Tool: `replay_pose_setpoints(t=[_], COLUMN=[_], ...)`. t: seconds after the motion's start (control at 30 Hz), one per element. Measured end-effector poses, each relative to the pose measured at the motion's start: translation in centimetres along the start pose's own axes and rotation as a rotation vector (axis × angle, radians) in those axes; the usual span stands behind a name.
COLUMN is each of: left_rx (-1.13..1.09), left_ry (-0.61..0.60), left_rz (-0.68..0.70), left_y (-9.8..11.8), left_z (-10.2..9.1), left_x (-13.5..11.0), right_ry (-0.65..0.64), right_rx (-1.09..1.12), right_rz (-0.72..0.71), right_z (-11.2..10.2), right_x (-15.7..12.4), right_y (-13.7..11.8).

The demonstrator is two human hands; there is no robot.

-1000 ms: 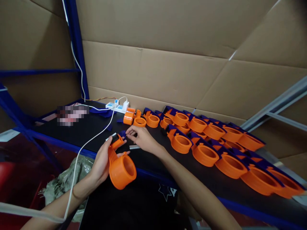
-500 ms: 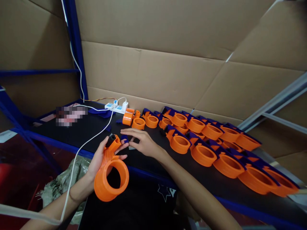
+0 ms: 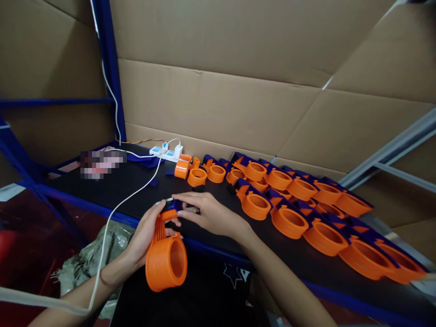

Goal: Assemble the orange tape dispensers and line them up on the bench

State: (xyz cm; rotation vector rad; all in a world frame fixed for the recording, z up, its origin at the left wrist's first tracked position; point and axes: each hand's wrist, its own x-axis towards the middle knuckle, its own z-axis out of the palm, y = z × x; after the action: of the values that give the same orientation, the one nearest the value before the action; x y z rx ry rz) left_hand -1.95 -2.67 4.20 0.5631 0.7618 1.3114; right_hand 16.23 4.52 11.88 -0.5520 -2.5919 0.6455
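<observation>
My left hand (image 3: 145,236) grips an orange plastic tape dispenser (image 3: 166,259) by its handle, with the round ring end hanging toward me over the table's front edge. My right hand (image 3: 206,211) is at the top of that handle, fingers pinched on a small blue part (image 3: 175,205) fitted there. A thin metal strip shows at the tip by my left thumb.
Several finished orange-and-blue dispensers (image 3: 289,195) lie in rows across the black table (image 3: 116,188) to the right. A white power strip (image 3: 166,152) and white cable (image 3: 136,193) lie at the back left. Cardboard walls stand behind; a blue frame post (image 3: 109,68) rises at left.
My left hand turned the dispenser and lowered its ring end. My right hand came from the tabletop to the handle top, where a blue part sits.
</observation>
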Motion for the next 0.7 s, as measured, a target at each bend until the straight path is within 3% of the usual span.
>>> replay_pose_setpoints(t=[0.2,0.37,0.53,0.7], left_rx=[-0.043,-0.071,0.029,0.252], left_ry=[-0.045,-0.111,-0.045,-0.055], left_rz=[-0.156,-0.189,-0.026,0.12], left_y=[0.5,0.6,0.0,-0.7], left_z=[-0.2,-0.2,0.1,0.2], left_x=[-0.2,-0.8,-1.1,-1.2], right_ry=[0.078,0.154,0.173,0.187], right_rx=[-0.068,-0.063,0.002,0.026], right_rz=[-0.021,-0.013,-0.006,-0.048], right_z=[1.5,3.0,3.6,3.8], right_x=[-0.8,-1.8,-2.6,-3.3], right_y=[-0.1,0.7,1.2,1.2])
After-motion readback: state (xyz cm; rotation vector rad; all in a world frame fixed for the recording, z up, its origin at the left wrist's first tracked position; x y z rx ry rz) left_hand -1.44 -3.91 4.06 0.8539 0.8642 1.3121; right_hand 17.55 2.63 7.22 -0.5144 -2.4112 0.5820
